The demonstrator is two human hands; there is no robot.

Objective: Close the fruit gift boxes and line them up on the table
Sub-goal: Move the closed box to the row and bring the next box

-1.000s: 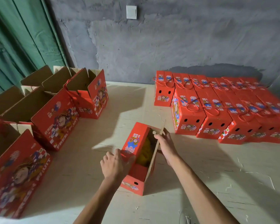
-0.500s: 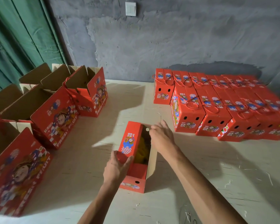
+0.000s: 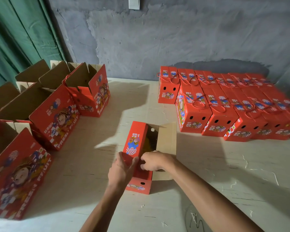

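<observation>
**Red boxes on a pale counter**

The half-closed box [image 3: 135,143] near the counter's front edge is red outside with a blue, white and red checked picture on its left lid flap; its right flap [image 3: 166,148] shows plain brown card; the closed boxes [image 3: 224,111] toward the right rear corner are red with the same checks and red cord handles; the open boxes [image 3: 57,118] along the left edge are red outside with white lettering, brown inside; the counter [image 3: 224,173] is pale cream; the wall [image 3: 174,39] is mottled grey; the curtain [image 3: 15,39] is green.

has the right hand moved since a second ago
Yes. The right hand came from the box's far right flap to its near end, beside the left hand.
</observation>
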